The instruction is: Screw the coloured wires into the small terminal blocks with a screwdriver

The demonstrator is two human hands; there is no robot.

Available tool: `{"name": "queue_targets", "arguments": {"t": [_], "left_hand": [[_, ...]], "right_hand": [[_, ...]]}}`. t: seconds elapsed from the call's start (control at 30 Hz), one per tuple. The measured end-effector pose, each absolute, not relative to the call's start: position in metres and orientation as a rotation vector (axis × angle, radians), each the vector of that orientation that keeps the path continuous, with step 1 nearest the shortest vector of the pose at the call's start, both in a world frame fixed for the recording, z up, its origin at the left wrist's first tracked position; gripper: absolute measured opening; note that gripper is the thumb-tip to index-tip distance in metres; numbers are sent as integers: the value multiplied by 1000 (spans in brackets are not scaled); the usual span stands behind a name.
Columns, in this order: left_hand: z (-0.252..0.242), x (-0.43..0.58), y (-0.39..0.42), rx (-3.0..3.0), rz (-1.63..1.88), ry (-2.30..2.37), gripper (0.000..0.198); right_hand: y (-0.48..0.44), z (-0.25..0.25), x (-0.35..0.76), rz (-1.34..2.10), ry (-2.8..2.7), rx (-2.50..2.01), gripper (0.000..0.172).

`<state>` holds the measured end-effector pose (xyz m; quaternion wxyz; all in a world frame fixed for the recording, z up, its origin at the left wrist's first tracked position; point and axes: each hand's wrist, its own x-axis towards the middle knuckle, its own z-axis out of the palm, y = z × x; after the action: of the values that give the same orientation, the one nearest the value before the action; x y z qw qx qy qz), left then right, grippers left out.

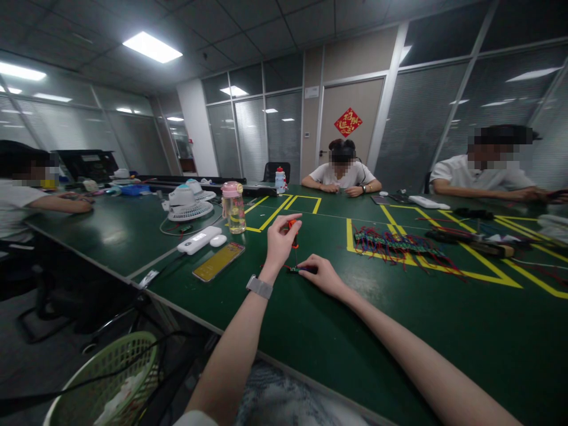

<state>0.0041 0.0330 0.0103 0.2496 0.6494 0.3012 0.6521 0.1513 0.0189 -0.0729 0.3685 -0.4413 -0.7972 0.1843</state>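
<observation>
My left hand point(278, 245) is closed around the orange handle of a screwdriver point(293, 225), which stands upright. Its thin shaft points down at a small green circuit board point(293, 270) on the green table point(310, 319). Whether the tip touches the board is too small to tell. Low on the tabletop, my right hand point(323, 276) pinches the board's right end between thumb and fingers. A short red wire shows at the board's left side.
Left of my hands are a phone point(219, 261), a white power bank point(199, 240), a pink-lidded bottle point(234, 208) and white fans point(189, 206). Wired circuit boards point(399, 244) lie to the right. A green basket point(106, 378) stands below the edge. Several people sit around the table.
</observation>
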Motion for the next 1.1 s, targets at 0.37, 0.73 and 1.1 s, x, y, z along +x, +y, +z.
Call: {"name": "queue_targets", "arguments": {"t": [0.37, 0.73, 1.1], "left_hand": [[8, 5, 34, 1769, 1778, 835, 25], [10, 2, 36, 1738, 1780, 865, 25], [11, -1, 36, 1746, 1792, 873, 23]], "right_hand": [[17, -71, 151, 493, -2037, -1130, 17], [17, -70, 152, 485, -2050, -1136, 18], [16, -71, 151, 483, -2043, -1144, 18]]}}
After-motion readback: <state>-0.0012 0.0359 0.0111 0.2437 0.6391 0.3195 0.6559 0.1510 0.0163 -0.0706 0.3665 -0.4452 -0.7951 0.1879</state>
